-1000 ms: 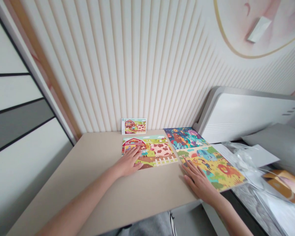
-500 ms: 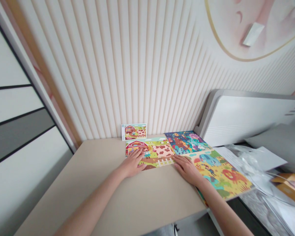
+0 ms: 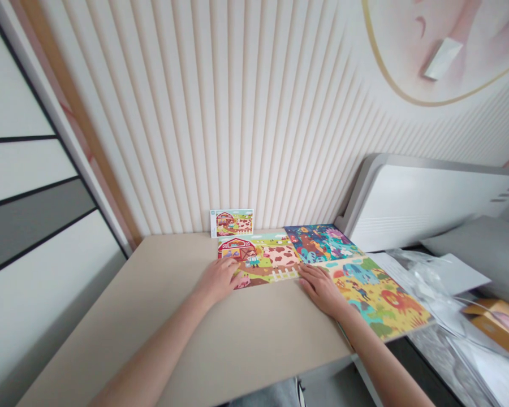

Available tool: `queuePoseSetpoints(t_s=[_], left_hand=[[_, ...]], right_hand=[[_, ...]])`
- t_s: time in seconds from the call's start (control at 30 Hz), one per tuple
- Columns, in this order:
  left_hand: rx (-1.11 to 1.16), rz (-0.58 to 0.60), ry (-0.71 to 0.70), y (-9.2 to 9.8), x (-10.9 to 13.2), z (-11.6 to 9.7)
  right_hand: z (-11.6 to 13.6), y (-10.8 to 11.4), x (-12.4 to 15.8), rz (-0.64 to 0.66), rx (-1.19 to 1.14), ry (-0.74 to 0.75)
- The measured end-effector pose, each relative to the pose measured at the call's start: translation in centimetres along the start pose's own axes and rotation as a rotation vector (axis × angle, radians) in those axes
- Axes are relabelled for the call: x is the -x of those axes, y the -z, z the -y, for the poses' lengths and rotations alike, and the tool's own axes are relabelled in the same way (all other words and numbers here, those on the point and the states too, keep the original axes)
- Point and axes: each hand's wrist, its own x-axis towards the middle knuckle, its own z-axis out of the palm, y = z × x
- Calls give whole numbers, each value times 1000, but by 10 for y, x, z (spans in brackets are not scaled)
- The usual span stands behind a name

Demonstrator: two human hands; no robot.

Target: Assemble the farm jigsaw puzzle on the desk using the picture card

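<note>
A farm picture puzzle [image 3: 275, 257] with a red barn and a spotted cow lies flat at the back of the beige table. My left hand [image 3: 220, 277] rests at its lower left edge, fingers spread over the barn corner. My right hand [image 3: 321, 286] lies flat where the farm picture's right corner meets a yellow animal picture [image 3: 382, 297], fingers stretched out. Behind the yellow one is a dark blue forest picture [image 3: 322, 243]. Against the ribbed wall leans a small card [image 3: 232, 223] showing the same farm scene.
The table [image 3: 254, 339] ends at a front edge near my body. Right of it are a grey headboard [image 3: 441, 203], a grey pillow [image 3: 483, 254], clear plastic wrap [image 3: 428, 280], papers and an orange box [image 3: 498, 325]. A white cabinet [image 3: 34, 305] stands on the left.
My left hand has slid left, off the middle of the barn towards the farm picture's left edge, uncovering a pink pig. My right hand is nearly unmoved.
</note>
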Motion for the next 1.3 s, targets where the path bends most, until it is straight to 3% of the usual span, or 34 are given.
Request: queuePoseSetpoints(t_s=[0.2,1.3], left_hand=[[20,19,17,-3,9,15],[25,10,62,-15,-2,20]], right_hand=[[5,3,2,-32,-9,-1],[-1,-5,0,64,-20,3]])
